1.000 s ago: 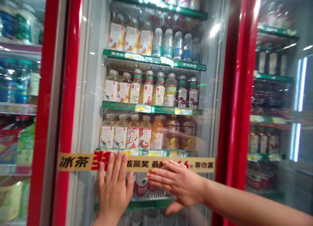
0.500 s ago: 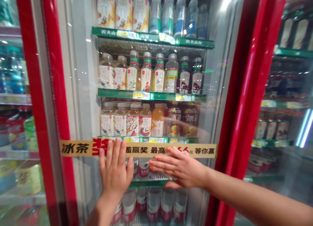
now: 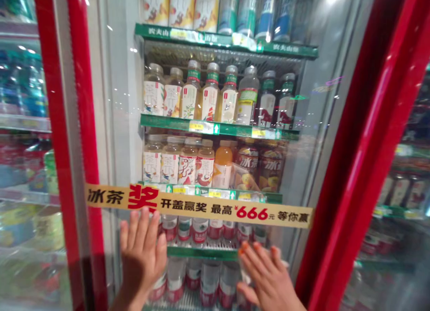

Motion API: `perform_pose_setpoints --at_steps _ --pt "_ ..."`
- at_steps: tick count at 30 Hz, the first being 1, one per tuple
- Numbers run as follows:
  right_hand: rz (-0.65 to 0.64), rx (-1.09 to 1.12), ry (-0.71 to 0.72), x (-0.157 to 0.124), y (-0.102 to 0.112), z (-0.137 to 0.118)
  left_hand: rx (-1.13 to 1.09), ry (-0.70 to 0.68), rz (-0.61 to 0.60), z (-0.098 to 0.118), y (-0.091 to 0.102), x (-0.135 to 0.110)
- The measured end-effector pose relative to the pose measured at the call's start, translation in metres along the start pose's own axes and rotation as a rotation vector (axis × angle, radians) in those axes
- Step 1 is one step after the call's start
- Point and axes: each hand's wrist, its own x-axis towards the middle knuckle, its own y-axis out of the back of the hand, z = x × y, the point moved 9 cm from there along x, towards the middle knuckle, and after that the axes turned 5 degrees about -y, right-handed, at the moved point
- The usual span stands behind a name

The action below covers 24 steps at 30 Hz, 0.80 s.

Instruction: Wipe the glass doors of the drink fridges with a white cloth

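Observation:
In the head view, a beige strip (image 3: 188, 205) with red and black characters runs across the glass door (image 3: 117, 100) of a drinks cooler. My left hand (image 3: 139, 252) lies flat against the door at the lower left, fingers stretched out, fingertips just at the strip's lower edge. It holds nothing. Lower right, below the strip, is my right hand (image 3: 268, 275), fingers extended and tilted toward the glass. A bit of thin white material, like a tissue (image 3: 247, 275), shows beneath its palm and fingers; most of it is hidden.
Behind the glass, bottled drinks (image 3: 204, 96) stand on several shelves with green edges (image 3: 218, 127). Red door frames (image 3: 366, 167) rise on both sides. Neighbouring coolers with more drinks (image 3: 23, 87) are at the left and right. Reflections of lights lie on the glass.
My right hand has slid down and right, off the strip, with the white material under it. My left hand has shifted slightly left and down. The strip's lettering is now uncovered.

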Motion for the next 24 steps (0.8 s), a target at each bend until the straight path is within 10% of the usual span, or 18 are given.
perform_pose_setpoints --at_steps 3,5,8,12,18,24 --pt "0.058 -0.032 -0.546 0.021 0.006 0.084 0.040 -0.020 -0.005 -0.009 -0.002 -0.027" --pt "0.105 -0.040 -0.748 0.039 0.006 0.087 0.049 -0.022 -0.003 -0.011 -0.003 -0.034" --pt "0.076 0.009 -0.567 0.048 -0.008 -0.001 0.044 -0.031 -0.020 -0.010 -0.003 -0.034" --pt "0.077 0.016 -0.303 -0.027 -0.018 -0.087 0.034 -0.038 -0.020 -0.010 0.000 -0.033" --pt "-0.016 -0.031 -0.954 -0.070 -0.032 0.017 0.024 -0.017 0.003 -0.009 -0.001 -0.034" --pt "-0.008 0.126 -0.478 -0.049 -0.046 -0.132 -0.004 0.046 -0.037 -0.010 -0.001 -0.033"
